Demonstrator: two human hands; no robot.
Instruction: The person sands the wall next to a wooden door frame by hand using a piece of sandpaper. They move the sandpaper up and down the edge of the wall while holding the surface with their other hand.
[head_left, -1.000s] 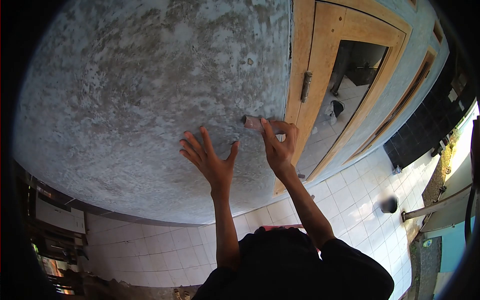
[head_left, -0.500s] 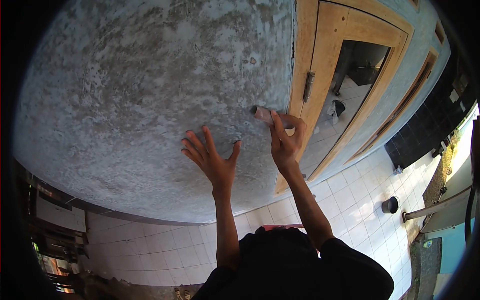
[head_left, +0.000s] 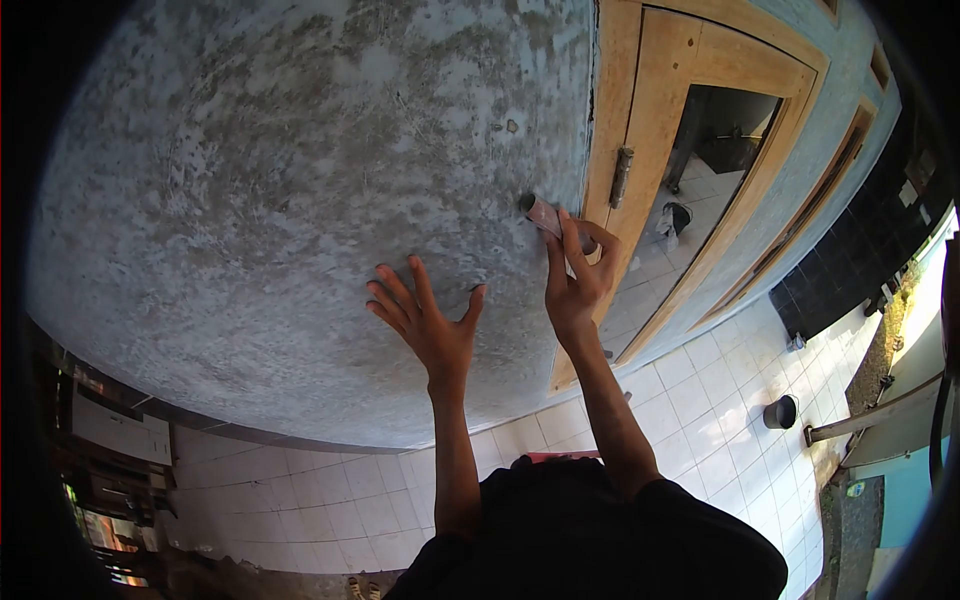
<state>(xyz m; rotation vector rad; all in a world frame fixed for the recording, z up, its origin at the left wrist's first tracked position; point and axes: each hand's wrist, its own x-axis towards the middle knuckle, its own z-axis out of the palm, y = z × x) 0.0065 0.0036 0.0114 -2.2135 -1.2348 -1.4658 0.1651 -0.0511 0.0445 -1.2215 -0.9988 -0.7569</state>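
My left hand (head_left: pixel 435 335) lies against the mottled grey-blue wall (head_left: pixel 300 200) with its fingers spread and nothing in them. To its right, my right hand (head_left: pixel 578 285) pinches a small reddish-brown rolled piece, like sandpaper (head_left: pixel 543 215), between fingers and thumb. The roll's dark open end touches or nearly touches the wall, just left of the wooden door frame (head_left: pixel 605 120). Part of the roll is hidden behind my fingers.
A wooden window or door panel with glass (head_left: pixel 725 130) and a metal hinge (head_left: pixel 621 177) stands at the right. White floor tiles (head_left: pixel 690 410) run below, with a dark bucket (head_left: pixel 780 411) and a wooden post (head_left: pixel 875 415) at the right.
My right hand has shifted slightly with the roll, whose end now sits a little higher and further right. My left hand has barely moved.
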